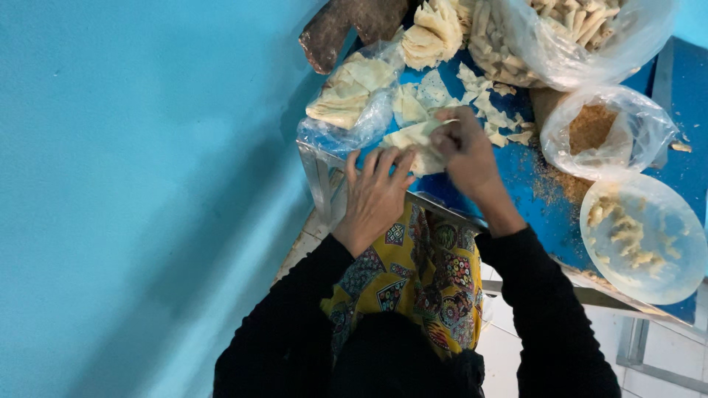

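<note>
Left hand (375, 193): lying flat with fingers spread, pressing on the near end of a pale dough sheet (413, 140) at the near edge of the blue table (516, 193); releasing, not gripping.
Right hand (466, 151): pinching the far end of the same dough sheet between thumb and fingertips, knuckles bending.
Dough sheet: resting on the table just inside the near edge, between both hands.
Loose sheets (487, 107): lying scattered beyond the right hand, toward the table's middle.
Bag of stacked sheets (346, 99): sitting at the near left corner, partly overhanging.
Filling bag (601, 129): standing open toward the right edge, holding brown crumbs.
Plate (641, 236): resting at the near right edge, carrying small pale lumps.
Large bag (568, 33): sitting at the far edge, holding rolled pieces.
</note>
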